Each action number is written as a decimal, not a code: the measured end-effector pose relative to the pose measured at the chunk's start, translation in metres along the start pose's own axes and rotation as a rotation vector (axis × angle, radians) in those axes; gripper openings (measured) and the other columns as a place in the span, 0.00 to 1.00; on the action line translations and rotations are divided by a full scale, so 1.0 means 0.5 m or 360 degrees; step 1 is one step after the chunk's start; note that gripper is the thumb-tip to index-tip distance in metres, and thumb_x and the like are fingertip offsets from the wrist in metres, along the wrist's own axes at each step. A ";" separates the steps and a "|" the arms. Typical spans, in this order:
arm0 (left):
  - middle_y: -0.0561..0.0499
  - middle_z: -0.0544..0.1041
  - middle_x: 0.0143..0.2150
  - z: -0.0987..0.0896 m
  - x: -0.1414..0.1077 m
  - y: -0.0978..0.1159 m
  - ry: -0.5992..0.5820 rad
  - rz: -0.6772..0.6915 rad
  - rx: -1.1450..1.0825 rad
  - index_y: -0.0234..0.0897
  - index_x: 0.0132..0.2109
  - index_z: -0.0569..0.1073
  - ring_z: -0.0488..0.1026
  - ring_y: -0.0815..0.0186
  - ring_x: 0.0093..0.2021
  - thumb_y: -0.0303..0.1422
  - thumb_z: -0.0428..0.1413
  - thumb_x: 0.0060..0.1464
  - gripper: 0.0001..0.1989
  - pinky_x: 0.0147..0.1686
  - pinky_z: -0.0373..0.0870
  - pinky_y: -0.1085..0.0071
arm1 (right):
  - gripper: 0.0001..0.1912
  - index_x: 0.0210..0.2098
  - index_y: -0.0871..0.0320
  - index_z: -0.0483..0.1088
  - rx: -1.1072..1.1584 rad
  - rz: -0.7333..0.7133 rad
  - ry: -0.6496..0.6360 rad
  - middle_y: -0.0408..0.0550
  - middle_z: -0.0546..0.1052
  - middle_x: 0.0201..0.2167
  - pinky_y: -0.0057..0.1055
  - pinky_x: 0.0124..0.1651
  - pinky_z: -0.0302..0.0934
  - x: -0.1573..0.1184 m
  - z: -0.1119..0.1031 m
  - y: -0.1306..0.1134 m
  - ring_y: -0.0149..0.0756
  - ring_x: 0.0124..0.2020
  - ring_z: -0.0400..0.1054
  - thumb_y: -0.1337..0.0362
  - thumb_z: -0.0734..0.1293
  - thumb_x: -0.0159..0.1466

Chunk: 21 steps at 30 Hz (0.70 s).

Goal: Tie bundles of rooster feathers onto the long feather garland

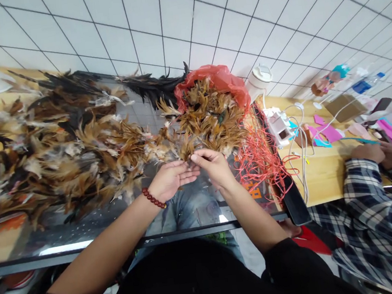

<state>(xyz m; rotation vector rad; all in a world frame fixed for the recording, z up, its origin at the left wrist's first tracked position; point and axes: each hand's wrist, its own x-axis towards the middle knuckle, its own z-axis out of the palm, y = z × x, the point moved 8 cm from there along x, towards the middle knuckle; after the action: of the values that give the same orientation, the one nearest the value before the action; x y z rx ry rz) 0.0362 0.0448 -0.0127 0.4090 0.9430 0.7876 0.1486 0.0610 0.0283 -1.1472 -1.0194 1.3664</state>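
Note:
My left hand, below a wrist with a red bead bracelet, is turned palm up with its fingers stretched towards the right. My right hand is closed in a pinch, its thumb and forefinger on the base of a small brown feather that stands up between the hands. Just behind them a heap of golden-brown feathers lies in a red plastic bag. A wide pile of brown feathers spreads to the left.
Long black feathers lie at the back. Tangled red string is right of my hands, near a white power strip, cables and a white lidded cup. At the far right a person in a checked shirt handles something beside coloured paper.

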 end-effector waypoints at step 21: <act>0.51 0.70 0.23 -0.021 -0.028 0.090 -0.0220 0.0198 0.0106 0.29 0.30 0.77 0.66 0.74 0.23 0.26 0.61 0.54 0.05 0.21 0.64 0.80 | 0.13 0.44 0.54 0.75 -0.0857 -0.0513 0.0169 0.48 0.77 0.38 0.32 0.44 0.64 -0.072 -0.111 -0.079 0.34 0.39 0.70 0.56 0.67 0.63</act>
<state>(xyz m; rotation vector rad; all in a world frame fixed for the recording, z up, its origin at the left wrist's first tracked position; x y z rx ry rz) 0.0036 0.0635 0.0177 0.5773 0.8221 0.8315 0.2105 0.0288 0.0604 -1.3517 -1.4725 0.7847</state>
